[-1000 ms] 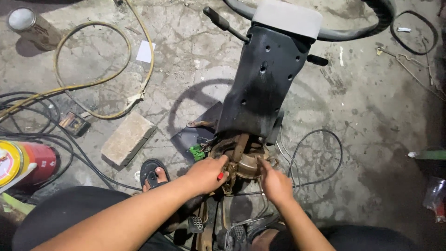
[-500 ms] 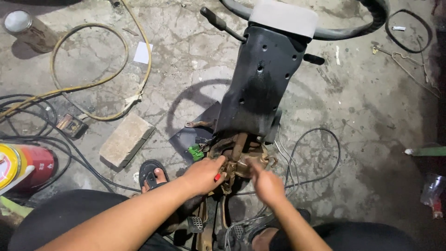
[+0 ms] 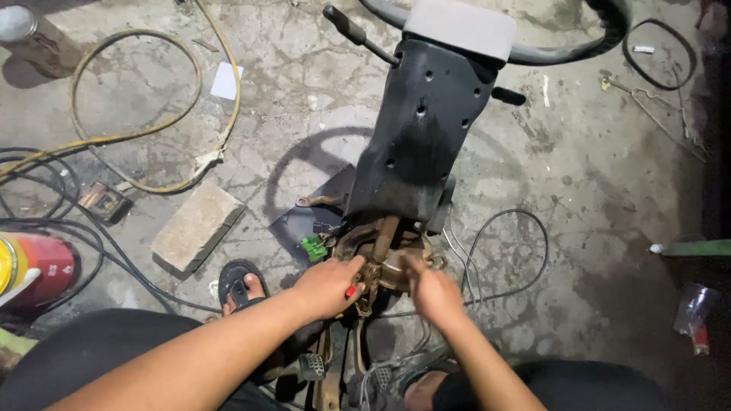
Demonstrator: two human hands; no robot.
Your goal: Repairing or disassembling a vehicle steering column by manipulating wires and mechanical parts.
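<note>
A steering column assembly lies on the concrete floor, with a black plastic cover (image 3: 422, 137) and a grey-centred steering wheel (image 3: 533, 42) at its far end. At the near end sits a rusty bracket mechanism (image 3: 383, 257). My left hand (image 3: 327, 285) is closed on a small red-handled tool (image 3: 351, 291) pressed against the left side of the bracket. My right hand (image 3: 430, 293) reaches onto the bracket's right side, its fingers blurred and closed on a part there. Two pedals (image 3: 312, 367) hang below the bracket, between my knees.
A brick (image 3: 196, 226) and my sandalled foot (image 3: 242, 285) lie left of the hands. A yellow hose (image 3: 152, 99), black cables (image 3: 76, 228) and a red canister (image 3: 42, 266) fill the left side. A green connector (image 3: 312, 247) and a black wire loop (image 3: 506, 259) flank the bracket. A plastic cup (image 3: 693, 308) stands at right.
My right hand has slid a little left and lower on the bracket. My left hand stays in place with the red tool.
</note>
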